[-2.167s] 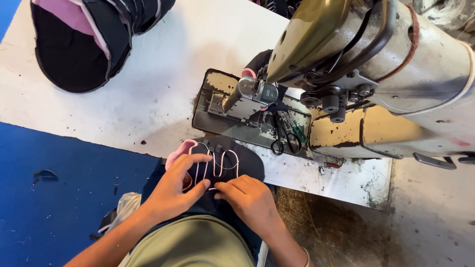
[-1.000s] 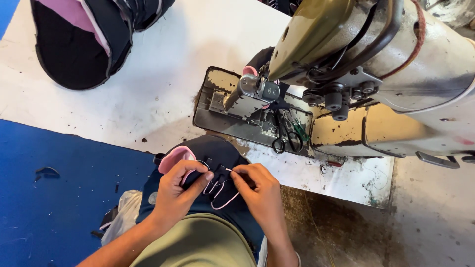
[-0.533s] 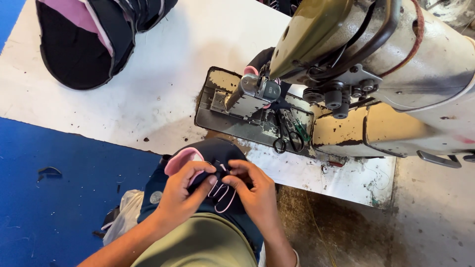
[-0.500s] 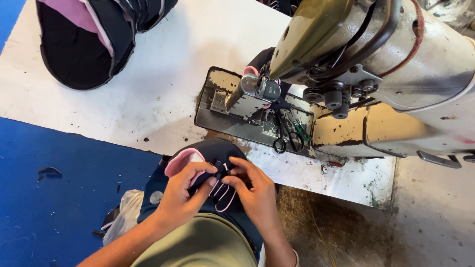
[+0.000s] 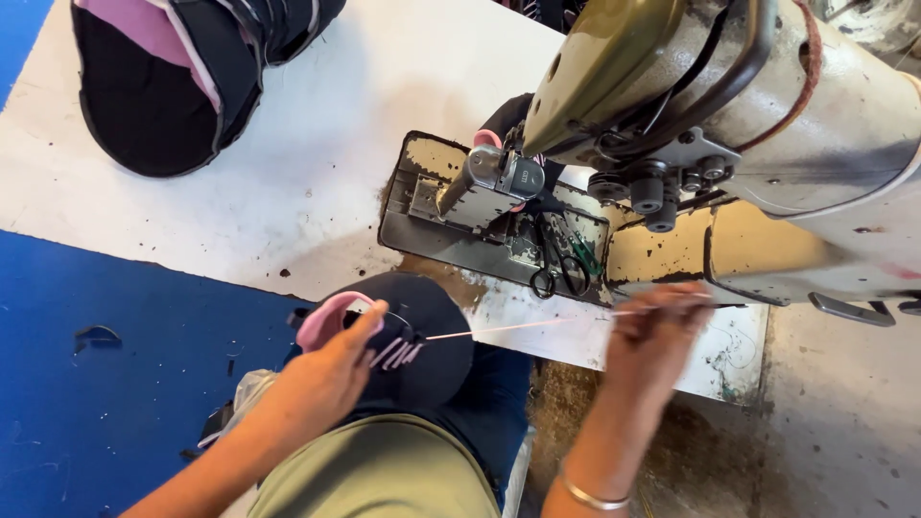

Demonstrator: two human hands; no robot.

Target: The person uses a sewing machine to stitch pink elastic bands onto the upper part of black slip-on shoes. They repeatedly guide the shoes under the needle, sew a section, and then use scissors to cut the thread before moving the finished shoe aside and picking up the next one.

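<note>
Left hand (image 5: 331,369) presses down on a dark shoe upper (image 5: 413,336) with a pink lining edge (image 5: 321,321), thumb and fingers closed over its near-left part, holding it on the person's lap just below the edge of the white surface (image 5: 288,192). Right hand (image 5: 657,336) is out to the right, blurred, fingers pinched together on a thin pale lace (image 5: 518,326) that runs taut from the upper to that hand. White lace loops show on the upper's face beside the left fingers. Right wrist carries a thin metal bangle (image 5: 590,496). On the surface above the hands sits an olive-and-cream sewing machine (image 5: 767,125), with a worn, chipped base plate (image 5: 451,221). Black-handled scissors (image 5: 556,264) lie on that plate, near the lace but not touching it. At the top left, well apart from the hands, lies a second black piece with pink lining (image 5: 182,77). Blue floor (image 5: 96,384) is at left, with small dark scraps on it.
</note>
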